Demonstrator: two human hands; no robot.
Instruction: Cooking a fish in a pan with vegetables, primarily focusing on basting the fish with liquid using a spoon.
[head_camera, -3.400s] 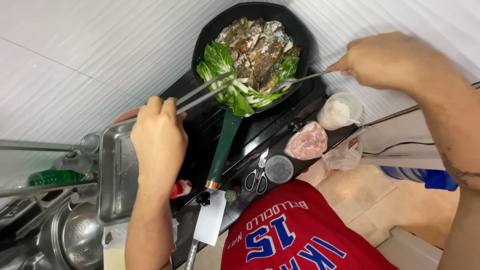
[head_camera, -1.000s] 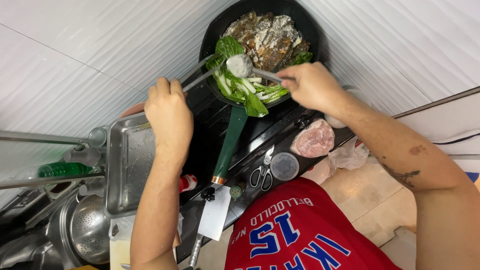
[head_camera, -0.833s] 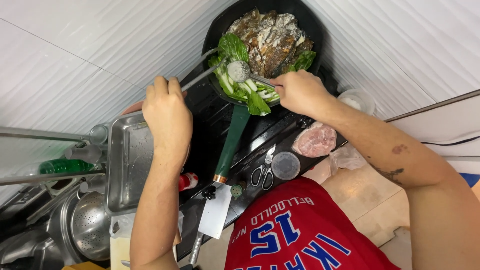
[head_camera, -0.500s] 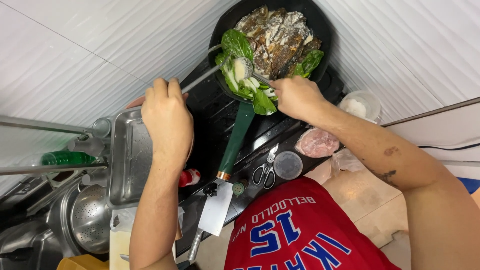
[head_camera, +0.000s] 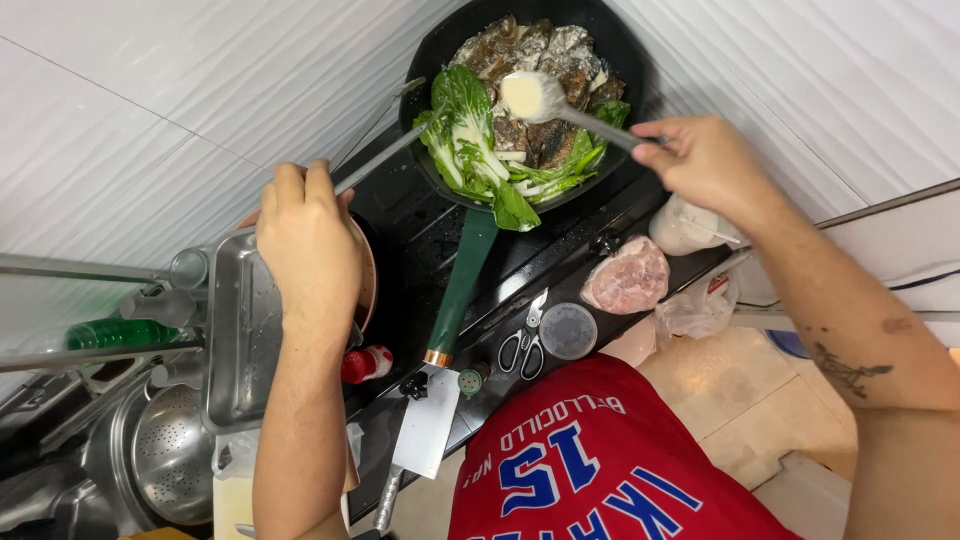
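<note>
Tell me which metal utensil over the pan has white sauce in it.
The spoon in the right hand; the tongs in the left hand carry none.

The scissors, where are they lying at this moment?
In the head view, the scissors lie on the front edge of the black stove, between the green pan handle and a small round lid, just above the red shirt.

My black pan (head_camera: 610, 60) has a dark green handle (head_camera: 462, 290) with a copper-coloured band at its end, and it holds bright green leafy greens (head_camera: 470, 140) with white stems beside brown meat under a pale cream sauce. My spoon (head_camera: 540, 97) is silver with cream sauce in its bowl, and the tongs (head_camera: 385, 150) are silver too. My shirt (head_camera: 610, 460) is red with blue, white-edged lettering, the raw meat (head_camera: 627, 277) is pink, and the scissors (head_camera: 522, 335) have black handles.
</note>
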